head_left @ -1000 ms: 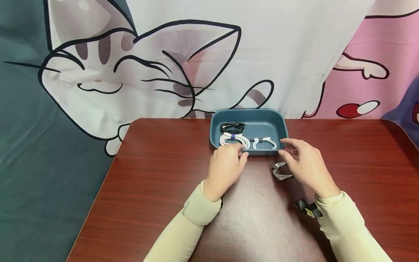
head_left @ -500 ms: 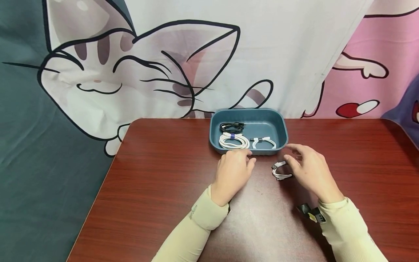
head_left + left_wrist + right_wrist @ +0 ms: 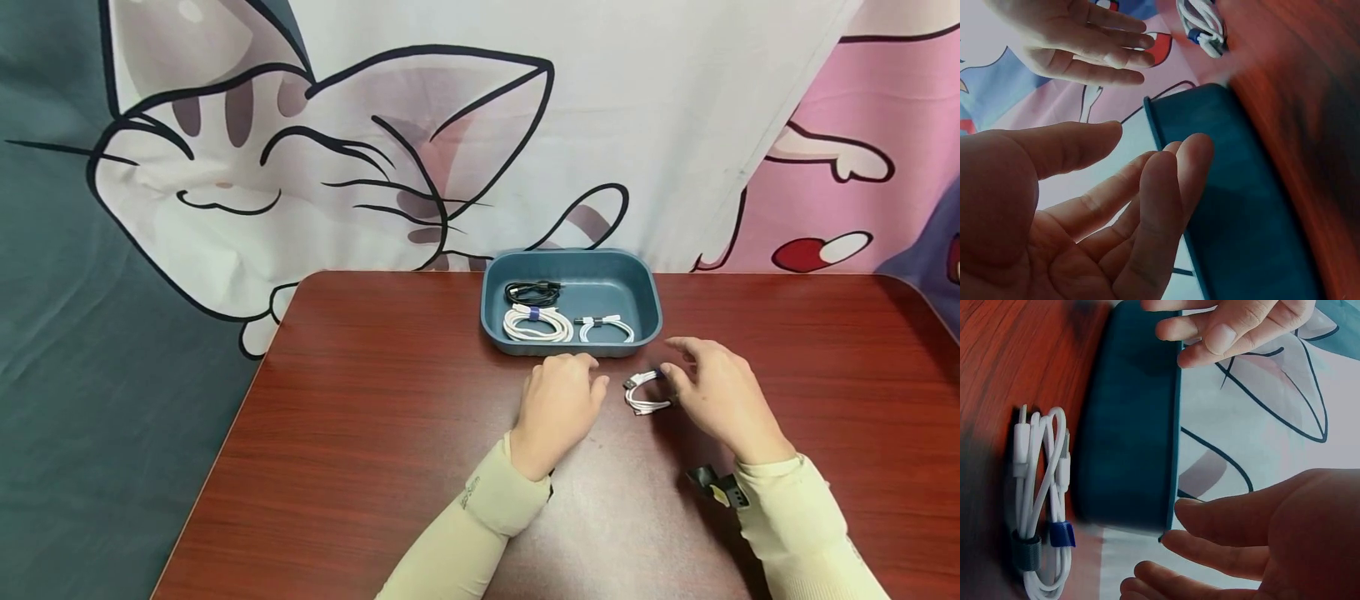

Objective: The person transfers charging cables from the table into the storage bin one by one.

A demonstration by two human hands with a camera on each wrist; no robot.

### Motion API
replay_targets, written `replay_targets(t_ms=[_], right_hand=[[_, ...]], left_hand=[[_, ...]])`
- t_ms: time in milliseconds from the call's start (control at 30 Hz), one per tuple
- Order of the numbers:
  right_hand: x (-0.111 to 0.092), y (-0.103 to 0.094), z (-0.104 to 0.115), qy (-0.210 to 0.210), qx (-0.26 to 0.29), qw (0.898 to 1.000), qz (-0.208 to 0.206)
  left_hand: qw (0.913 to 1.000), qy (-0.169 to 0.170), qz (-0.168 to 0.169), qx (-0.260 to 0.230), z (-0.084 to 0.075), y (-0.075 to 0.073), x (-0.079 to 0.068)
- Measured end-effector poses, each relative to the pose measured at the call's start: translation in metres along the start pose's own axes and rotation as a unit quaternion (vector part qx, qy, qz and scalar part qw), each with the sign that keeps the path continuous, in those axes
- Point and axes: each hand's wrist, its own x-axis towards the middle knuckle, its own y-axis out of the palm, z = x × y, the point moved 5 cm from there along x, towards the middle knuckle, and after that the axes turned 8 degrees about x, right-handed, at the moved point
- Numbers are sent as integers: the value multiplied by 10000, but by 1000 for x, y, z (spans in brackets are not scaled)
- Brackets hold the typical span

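Observation:
A teal plastic bin [image 3: 645, 333] stands at the table's far edge in the head view. Inside lie a coiled black cable [image 3: 532, 292], a thick white cable coil [image 3: 537, 325] with a purple strap, and a smaller white cable [image 3: 607, 327]. In front of the bin's right corner, a folded white USB cable [image 3: 647, 395] lies on the table; the right wrist view shows its blue and dark straps. My left hand [image 3: 561, 408] hovers before the bin's front wall, fingers relaxed, holding nothing. My right hand [image 3: 716, 400], thumb and fingers apart, is above and just right of the folded cable, also holding nothing.
The brown wooden table [image 3: 360, 400] extends to both sides of the bin. Directly behind it hangs a printed cartoon curtain [image 3: 645, 108]. A small black device [image 3: 718, 487] sits at my right wrist, beside the sleeve.
My left hand has drawn back from the bin's front rim and moved right. My right hand has come away from the bin's right corner, back toward me. Bin and cables stay put.

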Motion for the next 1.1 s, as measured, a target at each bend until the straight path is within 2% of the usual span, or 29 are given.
replay_targets(t_ms=[300, 667, 900, 1100], right_hand=[[1, 6, -13, 119, -172, 9992, 349], [2, 9, -23, 59, -213, 9985, 507], [3, 13, -27, -56, -247, 9978, 612], [2, 14, -29, -97, -243, 9979, 600]], left_hand=[[9999, -18, 147, 78, -7, 15, 2], [9993, -119, 296, 215, -15, 28, 7], [9987, -80, 433, 245, -23, 38, 7], [9984, -49, 485, 290, -24, 42, 6]])
